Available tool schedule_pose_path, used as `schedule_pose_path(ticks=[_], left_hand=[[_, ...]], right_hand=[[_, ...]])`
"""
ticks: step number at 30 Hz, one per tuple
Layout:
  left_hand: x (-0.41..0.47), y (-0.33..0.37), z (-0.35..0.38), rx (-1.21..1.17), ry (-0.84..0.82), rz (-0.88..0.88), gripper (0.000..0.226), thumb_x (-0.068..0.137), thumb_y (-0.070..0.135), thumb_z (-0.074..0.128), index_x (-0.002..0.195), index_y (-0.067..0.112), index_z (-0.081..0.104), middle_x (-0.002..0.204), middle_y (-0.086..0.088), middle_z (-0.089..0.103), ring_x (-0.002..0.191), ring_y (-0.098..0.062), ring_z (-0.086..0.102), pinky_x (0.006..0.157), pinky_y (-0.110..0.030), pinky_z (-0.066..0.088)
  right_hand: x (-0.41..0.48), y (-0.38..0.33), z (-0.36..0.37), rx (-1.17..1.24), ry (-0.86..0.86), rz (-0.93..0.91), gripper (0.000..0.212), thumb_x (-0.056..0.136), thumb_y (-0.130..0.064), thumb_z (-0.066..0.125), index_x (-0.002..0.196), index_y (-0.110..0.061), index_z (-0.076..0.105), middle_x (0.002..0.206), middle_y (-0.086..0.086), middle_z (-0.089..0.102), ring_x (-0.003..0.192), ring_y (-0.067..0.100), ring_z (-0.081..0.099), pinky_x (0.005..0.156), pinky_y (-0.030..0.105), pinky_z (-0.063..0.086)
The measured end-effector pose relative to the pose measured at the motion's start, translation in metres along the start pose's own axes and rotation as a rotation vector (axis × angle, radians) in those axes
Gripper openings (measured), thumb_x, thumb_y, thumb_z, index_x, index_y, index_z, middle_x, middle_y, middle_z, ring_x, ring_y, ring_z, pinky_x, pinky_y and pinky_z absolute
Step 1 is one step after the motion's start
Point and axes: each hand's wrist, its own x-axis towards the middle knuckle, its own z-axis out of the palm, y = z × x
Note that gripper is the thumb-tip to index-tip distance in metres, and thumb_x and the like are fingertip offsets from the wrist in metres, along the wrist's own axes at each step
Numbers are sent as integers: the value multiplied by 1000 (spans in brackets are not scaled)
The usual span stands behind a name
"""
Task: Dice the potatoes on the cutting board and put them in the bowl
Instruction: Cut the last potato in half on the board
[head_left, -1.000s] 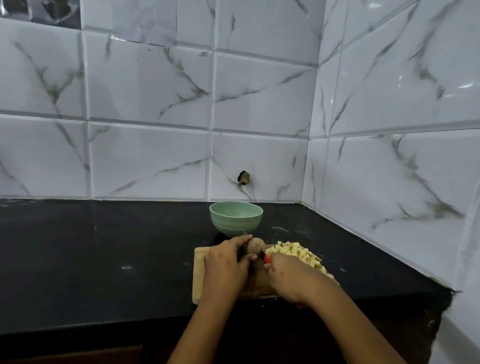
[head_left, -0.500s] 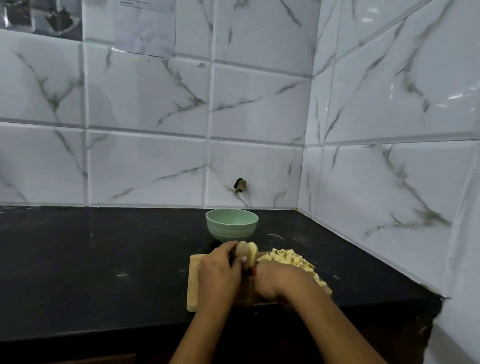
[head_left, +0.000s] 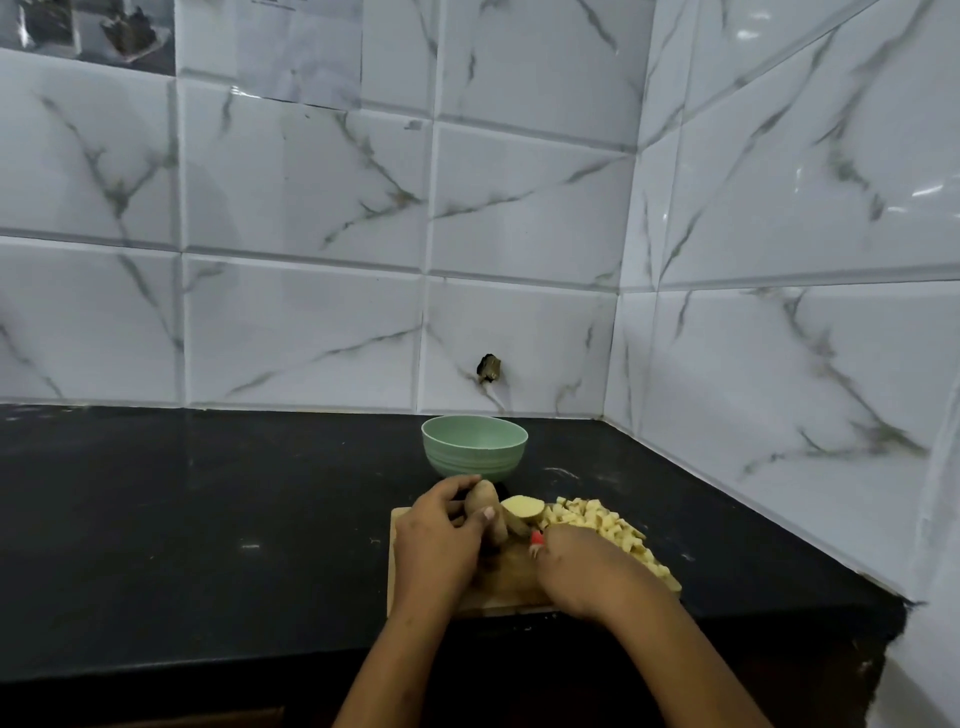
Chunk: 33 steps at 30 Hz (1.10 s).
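- The potato, whole a second ago, is now split; the fallen half (head_left: 522, 506) lies cut face up beside the diced pile (head_left: 597, 522).
- The left hand (head_left: 441, 540) now grips only the other half (head_left: 480, 500).
- The right hand (head_left: 582, 569) has drawn the knife (head_left: 536, 539) back, clear of the cut.

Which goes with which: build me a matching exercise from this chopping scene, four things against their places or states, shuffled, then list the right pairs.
Things:
1. bowl
2. diced potato
3. left hand
4. right hand

Places or states:
A. grips the knife
B. heaped on the right of the cutting board
C. stands on the counter behind the board
D. holds a potato piece

Pairs: 1-C, 2-B, 3-D, 4-A.
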Motion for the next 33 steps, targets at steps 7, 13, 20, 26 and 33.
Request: schedule_pose_path(ticks=[7, 13, 20, 26, 33], left_hand=[[-3, 1, 1, 100, -35, 86, 48, 81, 12, 72, 124, 29, 61, 120, 6, 64, 97, 4, 53, 66, 11, 28], [-9, 2, 5, 199, -3, 152, 52, 83, 14, 71, 130, 27, 57, 119, 3, 64, 82, 7, 46, 69, 7, 29], [-6, -1, 8, 261, -2, 161, 53, 84, 17, 70, 133, 28, 54, 117, 3, 66, 102, -7, 60, 80, -6, 32], [-2, -3, 8, 289, -26, 180, 51, 85, 13, 67, 133, 26, 54, 118, 2, 65, 104, -10, 61, 81, -8, 34], [1, -1, 6, 284, -54, 198, 50, 83, 9, 67, 129, 26, 59, 115, 1, 65, 101, -10, 60, 78, -1, 31]], right_hand=[[1, -8, -8, 54, 237, -66, 23, 102, -29, 34, 105, -16, 52, 104, 5, 60, 91, 20, 58, 75, 33, 45], [-5, -13, -5, 19, 217, -96, 24, 102, -29, 34, 105, -14, 52, 94, 3, 53, 87, 19, 55, 69, 30, 40], [-8, -20, -2, 45, 190, -76, 21, 102, -24, 35, 99, -13, 53, 104, 7, 59, 83, 19, 52, 68, 29, 40], [-5, -25, -2, 57, 176, -43, 21, 100, -19, 38, 112, -10, 52, 96, 5, 53, 82, 20, 49, 70, 30, 39], [7, -29, -10, 46, 90, -44, 25, 100, -18, 40, 116, -4, 55, 115, 14, 61, 84, 22, 49, 71, 29, 38]])
